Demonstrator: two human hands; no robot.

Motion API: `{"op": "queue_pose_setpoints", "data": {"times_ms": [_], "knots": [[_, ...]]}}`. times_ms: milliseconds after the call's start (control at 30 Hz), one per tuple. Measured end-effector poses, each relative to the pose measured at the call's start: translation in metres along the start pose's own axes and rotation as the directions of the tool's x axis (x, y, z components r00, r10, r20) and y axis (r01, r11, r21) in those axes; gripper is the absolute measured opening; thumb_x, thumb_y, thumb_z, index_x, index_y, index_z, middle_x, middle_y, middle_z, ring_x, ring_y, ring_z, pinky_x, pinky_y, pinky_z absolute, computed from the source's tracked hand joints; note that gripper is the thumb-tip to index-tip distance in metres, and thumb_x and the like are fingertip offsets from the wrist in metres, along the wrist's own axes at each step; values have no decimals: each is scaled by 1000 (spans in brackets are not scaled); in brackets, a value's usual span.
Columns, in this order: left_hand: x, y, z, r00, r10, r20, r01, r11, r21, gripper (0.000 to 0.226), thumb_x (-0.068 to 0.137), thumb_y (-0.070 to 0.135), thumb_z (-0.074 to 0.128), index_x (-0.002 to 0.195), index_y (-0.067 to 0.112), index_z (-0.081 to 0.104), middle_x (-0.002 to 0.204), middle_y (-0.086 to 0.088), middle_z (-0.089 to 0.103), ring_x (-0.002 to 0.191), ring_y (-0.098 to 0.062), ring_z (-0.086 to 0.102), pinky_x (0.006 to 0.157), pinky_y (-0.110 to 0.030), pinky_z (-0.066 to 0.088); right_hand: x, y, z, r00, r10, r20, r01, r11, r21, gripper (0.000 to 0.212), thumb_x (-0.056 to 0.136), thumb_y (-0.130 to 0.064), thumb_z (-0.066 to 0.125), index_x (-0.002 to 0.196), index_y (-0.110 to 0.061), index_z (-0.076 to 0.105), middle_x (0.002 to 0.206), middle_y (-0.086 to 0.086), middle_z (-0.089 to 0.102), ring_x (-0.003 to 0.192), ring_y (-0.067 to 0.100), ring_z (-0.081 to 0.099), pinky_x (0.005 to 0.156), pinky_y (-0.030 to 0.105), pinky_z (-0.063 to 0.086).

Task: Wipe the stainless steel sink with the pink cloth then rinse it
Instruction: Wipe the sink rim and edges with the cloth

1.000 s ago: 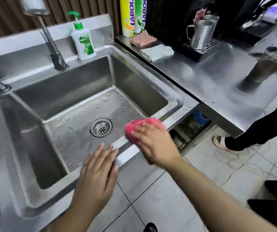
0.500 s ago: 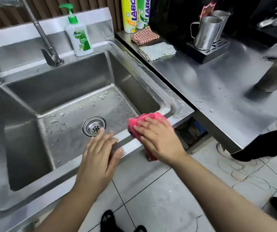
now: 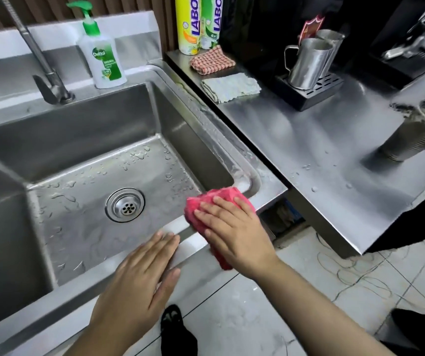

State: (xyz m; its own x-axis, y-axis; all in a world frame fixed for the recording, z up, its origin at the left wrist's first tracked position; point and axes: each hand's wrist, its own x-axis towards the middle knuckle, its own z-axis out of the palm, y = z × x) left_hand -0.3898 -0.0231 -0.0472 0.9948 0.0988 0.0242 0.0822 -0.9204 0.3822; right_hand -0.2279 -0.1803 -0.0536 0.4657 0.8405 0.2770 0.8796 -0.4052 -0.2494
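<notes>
The stainless steel sink (image 3: 180, 124) fills the left half of the head view, its floor beaded with water around a round drain (image 3: 125, 204). My right hand (image 3: 234, 229) presses the pink cloth (image 3: 221, 197) flat on the sink's front rim near the right corner; part of the cloth hangs over the edge. My left hand (image 3: 139, 281) rests flat on the front rim beside it, fingers together, holding nothing. The tap (image 3: 49, 83) stands at the back left, with no water running.
A Dettol soap bottle (image 3: 103, 62) stands on the back ledge. On the steel counter (image 3: 322, 140) to the right lie a checked cloth (image 3: 211, 60), a pale folded cloth (image 3: 232, 87), steel jugs (image 3: 309, 62) and a steel cup (image 3: 409, 142). Another person's dark leg shows at far right.
My right hand has slid the pink cloth along the front rim towards the right corner. My left hand has stayed on the rim. The camera has tilted slightly.
</notes>
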Motion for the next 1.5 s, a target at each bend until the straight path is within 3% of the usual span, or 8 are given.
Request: {"op": "queue_pose_setpoints", "data": {"times_ms": [167, 400, 500, 667, 933, 1067, 1200, 1500], "knots": [[17, 4, -6, 996, -6, -91, -4, 994, -110, 59, 98, 47, 22, 127, 10, 57, 125, 1, 61, 125, -10, 41, 105, -10, 15, 21, 83, -29, 979, 152, 136, -146, 988, -53, 57, 96, -56, 17, 134, -29, 50, 139, -8, 50, 137, 14, 31, 110, 34, 19], [79, 25, 8, 976, 208, -61, -215, 968, -133, 49, 100, 41, 20, 132, 17, 48, 136, 1, 53, 134, -11, 33, 108, -28, 21, 46, 107, -42, 903, 310, 297, -277, 949, -147, 50, 95, -50, 15, 145, -46, 13, 149, -28, 0, 141, 1, -9, 116, 34, 0], [97, 31, 15, 955, 295, 0, -293, 949, -117, 53, 100, 41, 19, 130, 14, 54, 136, -1, 54, 133, -14, 39, 107, -28, 24, 36, 94, -39, 890, 383, 247, -337, 918, -210, 58, 90, -54, 9, 146, -40, 18, 155, -18, 11, 146, 13, 2, 116, 35, 4], [96, 28, 23, 959, 283, 22, -275, 945, -178, 49, 100, 41, 23, 133, 17, 49, 142, 0, 47, 134, -11, 38, 106, -30, 30, -14, 75, -35, 954, 299, -24, -298, 954, 45, 38, 93, -41, 42, 126, -26, 53, 131, -6, 58, 132, 18, 40, 110, 42, 24], [99, 43, 15, 988, 152, -18, -153, 971, -185, 46, 100, 42, 28, 128, 19, 56, 135, 7, 54, 130, -4, 41, 106, -20, 30, 62, 128, -36, 964, -84, 251, 85, 996, 8, 47, 92, -49, 35, 122, -25, 62, 126, -3, 62, 126, 27, 51, 103, 54, 38], [104, 65, 21, 998, 6, -59, -8, 999, -48, 47, 99, 41, 28, 133, 18, 51, 139, 6, 50, 134, -6, 35, 110, -21, 22, 147, 142, -21, 920, -61, 386, 74, 997, -18, 47, 98, -42, 35, 144, -34, 32, 154, -13, 25, 146, 14, 8, 116, 43, 4], [111, 81, 34, 992, -104, -72, 106, 994, 26, 48, 99, 40, 28, 138, 18, 43, 142, 4, 46, 137, -11, 32, 110, -28, 21, 197, 142, -6, 913, -71, 403, 107, 992, -66, 48, 100, -38, 30, 147, -30, 24, 157, -10, 18, 146, 15, -1, 117, 41, -2], [109, 84, 43, 988, -146, -54, 150, 985, 85, 52, 101, 42, 20, 141, 16, 39, 147, 2, 40, 141, -11, 23, 111, -32, 18, 33, 139, -41, 957, -173, 233, 167, 985, 44, 45, 92, -35, 34, 129, -22, 57, 134, -6, 56, 134, 21, 41, 110, 41, 19]]}}
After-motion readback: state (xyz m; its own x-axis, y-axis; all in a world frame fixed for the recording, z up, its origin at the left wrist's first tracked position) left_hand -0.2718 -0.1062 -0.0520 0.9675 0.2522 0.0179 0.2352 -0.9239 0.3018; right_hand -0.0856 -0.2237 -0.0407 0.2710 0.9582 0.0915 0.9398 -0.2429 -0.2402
